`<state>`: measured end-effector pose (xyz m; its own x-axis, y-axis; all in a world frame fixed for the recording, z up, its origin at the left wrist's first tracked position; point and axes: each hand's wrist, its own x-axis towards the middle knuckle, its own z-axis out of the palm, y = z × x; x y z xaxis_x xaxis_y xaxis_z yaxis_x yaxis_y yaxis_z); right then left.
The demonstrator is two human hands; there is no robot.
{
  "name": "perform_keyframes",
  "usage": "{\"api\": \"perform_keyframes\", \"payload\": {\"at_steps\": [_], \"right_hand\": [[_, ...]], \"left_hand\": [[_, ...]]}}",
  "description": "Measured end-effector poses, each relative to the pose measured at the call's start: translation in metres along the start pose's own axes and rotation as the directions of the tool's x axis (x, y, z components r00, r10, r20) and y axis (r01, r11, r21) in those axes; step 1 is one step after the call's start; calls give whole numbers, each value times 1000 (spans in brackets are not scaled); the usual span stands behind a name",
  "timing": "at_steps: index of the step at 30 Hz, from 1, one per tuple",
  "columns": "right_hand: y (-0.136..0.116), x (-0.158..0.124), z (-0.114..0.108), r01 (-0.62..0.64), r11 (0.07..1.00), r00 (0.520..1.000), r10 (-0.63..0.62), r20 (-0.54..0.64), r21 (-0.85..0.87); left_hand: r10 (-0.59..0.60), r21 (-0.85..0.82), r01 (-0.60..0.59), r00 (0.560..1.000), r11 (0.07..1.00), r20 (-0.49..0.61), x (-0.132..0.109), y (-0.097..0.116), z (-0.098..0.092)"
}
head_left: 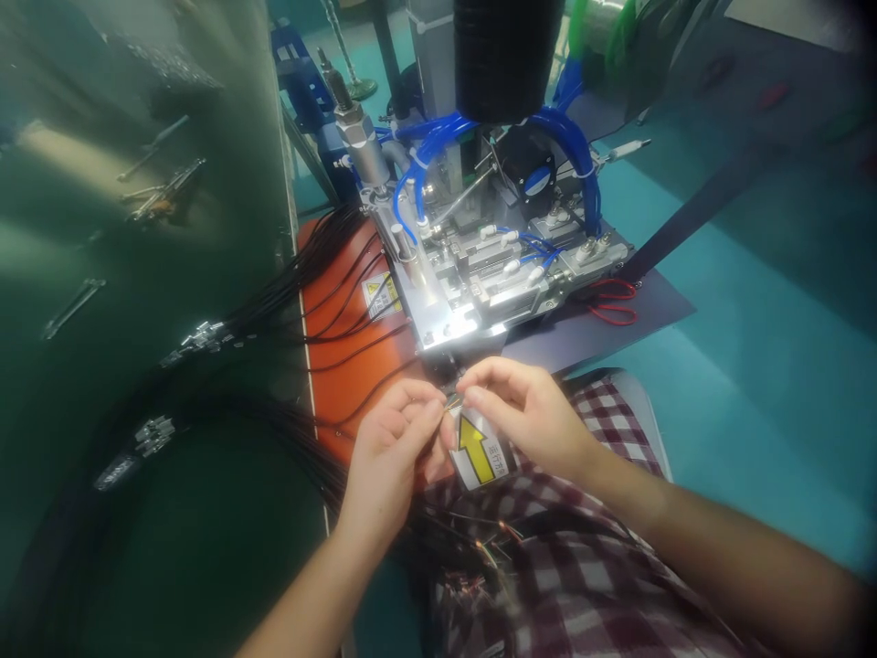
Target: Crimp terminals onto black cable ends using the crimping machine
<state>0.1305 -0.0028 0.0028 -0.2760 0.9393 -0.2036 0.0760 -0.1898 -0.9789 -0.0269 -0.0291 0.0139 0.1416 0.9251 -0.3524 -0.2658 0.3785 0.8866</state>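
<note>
Close together in front of the metal machine point(466, 311), my two hands meet at their fingertips. My left hand point(394, 439) is closed in a pinch, and thin wire ends point(453, 401) stick out from its thumb and forefinger. My right hand point(527, 407) pinches right beside them with thumb and forefinger; what lies between those fingertips is too small to make out. Just below the fingers is a white label point(483, 457) with a yellow arrow. A bundle of black cables point(428, 535) with bare coloured wire ends lies across the checked cloth point(582, 576) on my lap.
Black cables with metal connectors point(206, 336) run from the dark green table point(226, 548) over an orange board point(349, 375). Blue air tubes point(438, 137) arch over the machine. A black cylinder point(507, 55) hangs above it. Red-handled scissors point(613, 302) lie at the right on the grey plate point(637, 320).
</note>
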Motion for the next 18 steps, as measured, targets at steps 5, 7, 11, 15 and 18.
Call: {"api": "perform_keyframes", "payload": {"at_steps": [5, 7, 11, 15, 18], "right_hand": [[-1, 0, 5, 8, 998, 998, -11, 60, 60], [-1, 0, 7, 28, 994, 998, -34, 60, 101], [-1, 0, 7, 17, 978, 996, -36, 86, 209], [-4, -3, 6, -64, 964, 994, 37, 106, 259], [-6, -5, 8, -102, 949, 992, 76, 100, 298]], "left_hand": [[12, 43, -13, 1000, 999, 18, -1, -1, 0], [17, 53, -18, 1000, 998, 8, -1, -1, 0], [27, 62, -26, 1000, 998, -9, -2, 0, -2], [36, 92, -35, 999, 995, -1, -4, 0, -3], [64, 150, -58, 997, 987, -33, -5, -3, -3]]}}
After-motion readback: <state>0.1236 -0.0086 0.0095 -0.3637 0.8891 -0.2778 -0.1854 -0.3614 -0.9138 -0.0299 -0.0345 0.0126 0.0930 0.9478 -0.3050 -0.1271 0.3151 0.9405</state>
